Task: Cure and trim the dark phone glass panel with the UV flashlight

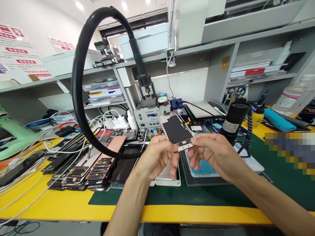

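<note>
Between my two hands I hold a phone screen assembly (176,128), its black inner side with metal plate and small parts turned towards me. My left hand (159,154) pinches its lower left corner, fingers curled underneath. At the lower right corner, my right hand (209,150) grips with thumb on top and fingers below. The panel is tilted up, above the mat and apart from it. Under my left hand lies a pale phone-sized case (169,178). Beneath my right hand is a blue and white tray (204,168) on a dark perforated mat.
Stacks of phone parts (100,170) fill the left side. A thick black hose (78,82) arches over them from a hot-air station (149,118). A black cylinder (235,121) stands right, near a bottle (294,93). White cables (61,151) cross the yellow table (61,205).
</note>
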The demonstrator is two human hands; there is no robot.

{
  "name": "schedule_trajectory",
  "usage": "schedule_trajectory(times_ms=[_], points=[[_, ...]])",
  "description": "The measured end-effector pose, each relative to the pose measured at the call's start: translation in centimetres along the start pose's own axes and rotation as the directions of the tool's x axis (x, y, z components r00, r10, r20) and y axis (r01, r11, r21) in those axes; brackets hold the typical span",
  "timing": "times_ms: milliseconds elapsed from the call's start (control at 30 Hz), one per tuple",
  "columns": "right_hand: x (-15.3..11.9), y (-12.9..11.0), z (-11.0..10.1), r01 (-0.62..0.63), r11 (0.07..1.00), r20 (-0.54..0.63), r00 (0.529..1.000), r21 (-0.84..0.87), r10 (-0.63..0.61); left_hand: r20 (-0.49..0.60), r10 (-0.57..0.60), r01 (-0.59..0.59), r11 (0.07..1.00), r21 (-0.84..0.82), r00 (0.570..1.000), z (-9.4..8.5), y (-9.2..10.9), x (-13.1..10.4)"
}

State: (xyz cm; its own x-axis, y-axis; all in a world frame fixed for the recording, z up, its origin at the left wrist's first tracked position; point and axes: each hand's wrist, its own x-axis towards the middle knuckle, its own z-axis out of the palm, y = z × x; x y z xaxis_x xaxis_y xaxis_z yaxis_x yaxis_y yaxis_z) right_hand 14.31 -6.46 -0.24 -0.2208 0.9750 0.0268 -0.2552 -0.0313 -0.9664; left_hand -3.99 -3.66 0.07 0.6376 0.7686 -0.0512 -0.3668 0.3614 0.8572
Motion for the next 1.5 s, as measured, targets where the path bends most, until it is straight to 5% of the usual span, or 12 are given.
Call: schedule_trajectory(times_ms=[467, 833, 1133, 1500], points=[[-0.2, 0.2, -0.3, 0.03, 1.0, 0.018, 0.999, 0.002, -0.03, -0.028, 0.027, -0.025, 0.998, 0.063, 0.999, 0.2, -0.2, -0.1], [-0.3, 0.1, -0.4, 0.089, 0.996, 0.04, 0.995, -0.009, -0.089, 0.013, 0.149, -0.146, 0.943, 0.298, 0.989, 0.2, 0.0, -0.6], [-0.4, 0.4, -0.4, 0.187, 0.968, 0.057, 0.982, -0.168, -0.18, -0.205, 0.495, -0.459, 0.865, 0.202, 0.844, -0.3, 0.2, 0.1], [-0.3, 1.1, -0.2, 0.251, 0.925, 0.063, 0.968, -0.285, -0.243, -0.37, 0.56, -0.458, 0.825, 0.332, 0.741, -0.1, 0.3, 0.5]])
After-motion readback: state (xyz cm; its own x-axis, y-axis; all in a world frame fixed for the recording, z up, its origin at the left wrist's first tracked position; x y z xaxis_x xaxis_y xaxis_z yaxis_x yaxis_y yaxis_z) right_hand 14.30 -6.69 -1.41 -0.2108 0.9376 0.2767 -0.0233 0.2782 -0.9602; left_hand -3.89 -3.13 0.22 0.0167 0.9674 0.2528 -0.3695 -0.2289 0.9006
